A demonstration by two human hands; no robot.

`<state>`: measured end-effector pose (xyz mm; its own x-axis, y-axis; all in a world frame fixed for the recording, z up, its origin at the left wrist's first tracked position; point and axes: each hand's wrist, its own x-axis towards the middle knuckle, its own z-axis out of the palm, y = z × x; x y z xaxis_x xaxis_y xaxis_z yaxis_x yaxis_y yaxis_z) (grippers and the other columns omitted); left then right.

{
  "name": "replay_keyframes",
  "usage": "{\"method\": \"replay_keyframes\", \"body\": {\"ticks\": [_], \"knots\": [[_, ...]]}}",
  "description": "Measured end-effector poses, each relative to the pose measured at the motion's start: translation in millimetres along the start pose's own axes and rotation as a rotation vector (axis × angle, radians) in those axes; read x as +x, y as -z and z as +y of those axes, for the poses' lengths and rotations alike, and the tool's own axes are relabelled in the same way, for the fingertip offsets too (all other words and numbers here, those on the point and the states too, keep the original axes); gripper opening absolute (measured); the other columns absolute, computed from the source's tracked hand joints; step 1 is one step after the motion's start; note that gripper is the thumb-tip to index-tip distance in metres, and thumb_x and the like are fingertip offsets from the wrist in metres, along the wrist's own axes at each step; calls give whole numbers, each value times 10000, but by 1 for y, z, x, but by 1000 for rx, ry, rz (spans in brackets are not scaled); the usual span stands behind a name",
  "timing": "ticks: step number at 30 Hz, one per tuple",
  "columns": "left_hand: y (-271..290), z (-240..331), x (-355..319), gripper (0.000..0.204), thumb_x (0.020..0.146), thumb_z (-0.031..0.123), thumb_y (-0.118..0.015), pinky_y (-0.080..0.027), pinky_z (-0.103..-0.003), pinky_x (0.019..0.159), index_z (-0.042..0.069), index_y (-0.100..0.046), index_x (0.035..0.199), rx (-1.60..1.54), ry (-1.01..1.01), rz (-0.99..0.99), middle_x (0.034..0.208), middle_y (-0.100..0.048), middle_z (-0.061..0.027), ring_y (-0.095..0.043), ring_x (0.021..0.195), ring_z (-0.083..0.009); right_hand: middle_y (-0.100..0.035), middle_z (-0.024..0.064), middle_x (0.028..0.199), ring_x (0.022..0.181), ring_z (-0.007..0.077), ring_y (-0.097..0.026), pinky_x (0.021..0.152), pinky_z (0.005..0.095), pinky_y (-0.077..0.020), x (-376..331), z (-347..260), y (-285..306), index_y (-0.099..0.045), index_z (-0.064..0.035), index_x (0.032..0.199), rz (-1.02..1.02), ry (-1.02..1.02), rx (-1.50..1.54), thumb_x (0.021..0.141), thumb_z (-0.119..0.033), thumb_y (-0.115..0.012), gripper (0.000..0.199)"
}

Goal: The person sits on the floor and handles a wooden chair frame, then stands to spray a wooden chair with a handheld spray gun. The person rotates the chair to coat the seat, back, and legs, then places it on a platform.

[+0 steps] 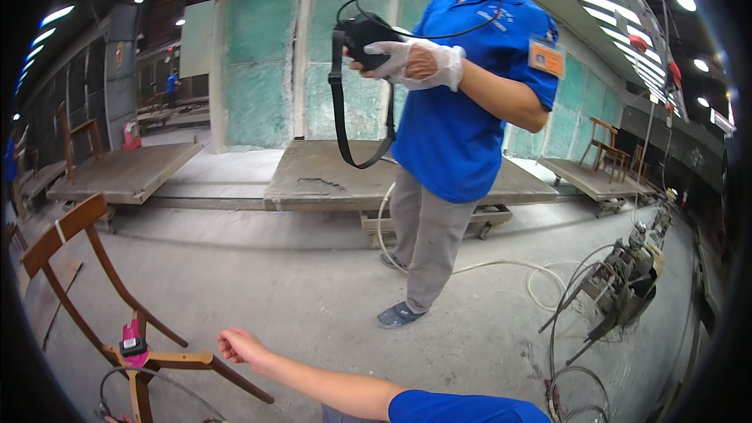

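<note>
You see one view only, from the camera on your head. It faces forward and slightly down across the concrete floor (313, 298), its fisheye bending edges toward the rim.

The picture's lower edge is cutting off the wooden chair frame (117, 305) at its base, and the person's left hand (241, 345) is showing only its back, hiding the fingers. The right hand is lying outside the view. A distant worker (171, 82) is appearing too small to make out.
</note>
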<state>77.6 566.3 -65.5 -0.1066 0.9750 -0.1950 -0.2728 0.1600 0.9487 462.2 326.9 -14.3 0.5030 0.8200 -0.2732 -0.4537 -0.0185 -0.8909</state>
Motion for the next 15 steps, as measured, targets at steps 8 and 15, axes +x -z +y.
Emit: {"method": "replay_keyframes", "body": {"ticks": [8, 15], "knots": [[14, -43, 6, 615, 1045, 544, -431, -518, -358, 895, 32, -585, 1348, 221, -246, 148, 1098, -701, -123, -647, 986, -192, -659, 48, 900, 807, 162, -644, 699, 304, -517, -7, 4, 21, -625, -87, 1074, -5, 86, -80, 1012, -343, -516, 286], [-3, -26, -9, 781, 977, 629, -511, -578, -347, 856, -103, -572, 1243, -48, -185, 200, 1081, -692, -219, -703, 962, -255, -628, 6, 800, 701, 135, -591, 620, 285, -462, -10, -7, 6, -614, -92, 1032, 55, 4, -59, 963, -335, -584, 254]]}}
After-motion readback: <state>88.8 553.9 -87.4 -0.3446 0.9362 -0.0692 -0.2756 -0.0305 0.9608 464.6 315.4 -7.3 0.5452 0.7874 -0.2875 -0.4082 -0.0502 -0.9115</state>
